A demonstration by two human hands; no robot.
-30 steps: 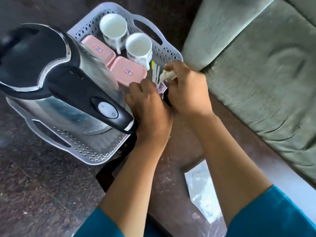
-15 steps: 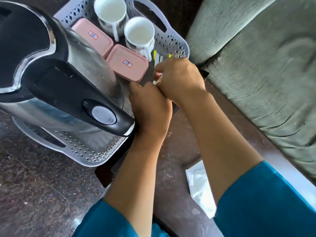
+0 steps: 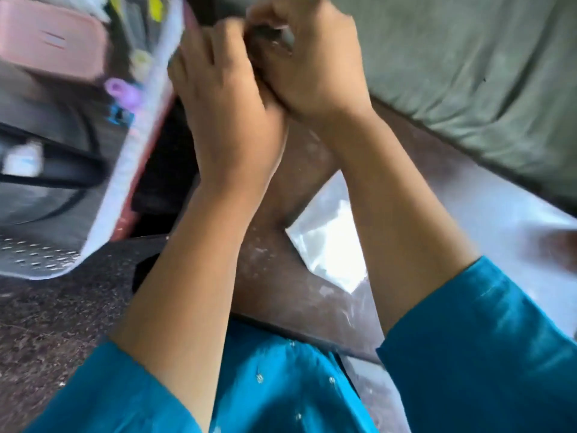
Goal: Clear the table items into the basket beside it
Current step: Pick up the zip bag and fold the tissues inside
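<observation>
The perforated basket (image 3: 137, 170) is sitting at the left, a pink lidded box (image 3: 46, 42) inside. Beside its rim the left hand (image 3: 224, 120) is curling, its grip unreadable. The right hand (image 3: 315, 64) is closing on a small dark, blurred item (image 3: 271, 35). A clear plastic bag (image 3: 327, 245) is lying on the table (image 3: 274, 276); lifting it flat would likely avoid spills.

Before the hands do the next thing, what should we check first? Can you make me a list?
1. Basket within reach: ok, its rim is beside the left hand.
2. What the right hand grips: cannot tell, something small and dark, blurred.
3. Table cleared: not ok, a clear plastic bag lies on the table.
4. Pink box in basket: ok.
5. Picture sharp enough to judge: not ok, blurry.
</observation>
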